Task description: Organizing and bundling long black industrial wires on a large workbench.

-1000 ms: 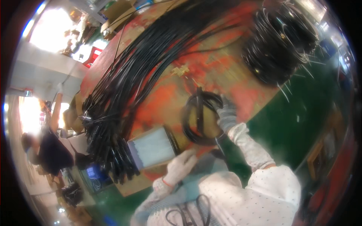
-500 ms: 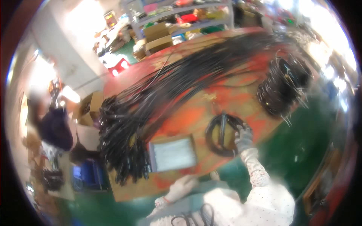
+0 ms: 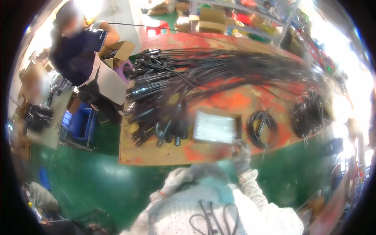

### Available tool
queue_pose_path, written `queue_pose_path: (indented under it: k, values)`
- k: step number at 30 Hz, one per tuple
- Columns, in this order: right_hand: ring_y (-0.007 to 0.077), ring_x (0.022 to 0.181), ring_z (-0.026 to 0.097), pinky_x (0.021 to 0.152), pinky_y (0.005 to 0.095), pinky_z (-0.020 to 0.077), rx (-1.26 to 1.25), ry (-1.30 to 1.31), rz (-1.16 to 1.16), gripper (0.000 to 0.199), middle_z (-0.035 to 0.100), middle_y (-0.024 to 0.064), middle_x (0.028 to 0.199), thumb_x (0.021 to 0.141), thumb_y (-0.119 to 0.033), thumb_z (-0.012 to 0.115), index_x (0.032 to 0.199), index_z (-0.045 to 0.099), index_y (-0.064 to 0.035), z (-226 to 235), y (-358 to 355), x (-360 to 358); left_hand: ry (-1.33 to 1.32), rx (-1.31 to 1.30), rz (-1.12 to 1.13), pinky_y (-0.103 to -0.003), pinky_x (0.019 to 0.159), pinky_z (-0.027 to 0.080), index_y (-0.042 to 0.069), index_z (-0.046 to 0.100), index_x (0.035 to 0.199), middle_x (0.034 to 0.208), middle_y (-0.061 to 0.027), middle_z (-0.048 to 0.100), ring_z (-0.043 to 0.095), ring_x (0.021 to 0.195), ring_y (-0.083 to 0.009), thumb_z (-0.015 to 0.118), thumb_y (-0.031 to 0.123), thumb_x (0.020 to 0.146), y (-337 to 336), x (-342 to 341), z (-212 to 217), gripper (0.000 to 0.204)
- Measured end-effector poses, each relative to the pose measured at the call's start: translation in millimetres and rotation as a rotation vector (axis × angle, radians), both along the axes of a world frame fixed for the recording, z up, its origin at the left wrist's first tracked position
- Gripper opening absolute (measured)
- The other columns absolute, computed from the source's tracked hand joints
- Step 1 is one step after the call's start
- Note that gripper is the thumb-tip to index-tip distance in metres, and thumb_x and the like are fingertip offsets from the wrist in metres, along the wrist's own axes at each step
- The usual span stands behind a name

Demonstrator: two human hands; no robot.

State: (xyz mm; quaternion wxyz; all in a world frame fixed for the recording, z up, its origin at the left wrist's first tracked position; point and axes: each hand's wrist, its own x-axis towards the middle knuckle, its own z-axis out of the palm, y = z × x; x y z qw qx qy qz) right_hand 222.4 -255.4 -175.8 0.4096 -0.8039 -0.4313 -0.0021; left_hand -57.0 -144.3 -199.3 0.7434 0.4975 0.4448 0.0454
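Note:
My right hand [image 3: 242, 153], in a grey glove, reaches to the front right corner of a shallow box [image 3: 216, 126] with pale contents on the red worktable [image 3: 231, 98]; whether it grips anything is too blurred to tell. My left hand [image 3: 174, 181], in a white glove, is held close to my chest below the table edge, and what it holds is unclear. A coiled black cable [image 3: 262, 124] lies on the table just right of the box. A large bundle of long black cables [image 3: 196, 74] with plugs stretches across the table.
A heap of coiled black cables [image 3: 311, 113] lies at the table's right end. Another person in a dark shirt [image 3: 76, 51] stands at the far left by cardboard boxes [image 3: 117, 49]. A blue crate [image 3: 80, 125] sits on the green floor [image 3: 98, 176]. Shelves with boxes [image 3: 219, 17] stand behind.
The view has swung round, bringing the table level. My right hand has left the small cable coil and moved left to the box corner. My left hand has drawn in toward my chest.

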Motion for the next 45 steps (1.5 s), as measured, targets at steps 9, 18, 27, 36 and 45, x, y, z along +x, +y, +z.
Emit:
queue_pose_path:
  k: [9, 18, 27, 36, 45]
  values:
    - [0.0316, 0.092, 0.057, 0.084, 0.0394, 0.0454, -0.2, 0.047, 0.008, 0.023, 0.06, 0.0128, 0.097, 0.077, -0.013, 0.061, 0.099, 0.065, -0.011, -3.7, 36.9, 1.3, -0.063, 0.432, -0.26, -0.032, 0.083, 0.044, 0.005, 0.064, 0.101, 0.103, -0.0127, 0.062, 0.059, 0.091, -0.0224, 0.054, 0.031, 0.084, 66.3, 31.3, 27.1, 0.032]
    - [0.0305, 0.09, 0.057, 0.08, 0.0404, 0.0463, -0.246, -0.07, 0.153, 0.025, 0.061, 0.0111, 0.096, 0.073, -0.014, 0.062, 0.098, 0.064, -0.0127, 6.8, 121.3, 39.2, -0.068, 1.59, -0.256, -0.035, 0.071, 0.049, 0.008, 0.063, 0.097, 0.084, -0.0089, 0.063, 0.06, 0.077, -0.0283, 0.063, 0.013, 0.074, 171.4, 157.6, 71.0, 0.024]
    - [0.0272, 0.094, 0.056, 0.087, 0.0415, 0.0416, -0.421, -0.08, 0.2, 0.028, 0.059, 0.0106, 0.093, 0.077, -0.021, 0.058, 0.104, 0.061, -0.014, -17.0, 226.3, 120.2, 0.233, 1.613, -0.833, -0.04, 0.084, 0.043, 0.008, 0.062, 0.09, 0.098, -0.0061, 0.057, 0.052, 0.099, -0.0288, 0.065, 0.015, 0.068, 252.4, 189.2, 3.1, 0.023]
    - [0.0233, 0.11, 0.051, 0.101, 0.0425, 0.0298, -0.947, -0.496, 0.262, 0.035, 0.059, 0.0079, 0.107, 0.073, -0.025, 0.067, 0.106, 0.058, -0.0157, -31.4, 313.8, 176.6, 0.175, 1.497, -1.644, -0.036, 0.103, 0.036, 0.01, 0.068, 0.088, 0.107, -0.0056, 0.057, 0.042, 0.118, -0.0273, 0.063, 0.011, 0.066, 256.2, 193.9, 4.2, 0.022]
    - [0.024, 0.096, 0.059, 0.086, 0.0429, 0.0411, -0.962, -0.447, 0.042, 0.028, 0.063, 0.007, 0.096, 0.067, -0.022, 0.071, 0.094, 0.064, -0.0171, 16.3, 268.0, 118.8, 0.015, 1.464, -1.765, -0.035, 0.092, 0.044, 0.022, 0.069, 0.07, 0.084, 0.0, 0.063, 0.055, 0.099, -0.0227, 0.064, 0.011, 0.064, 273.5, 178.8, 40.0, 0.013]
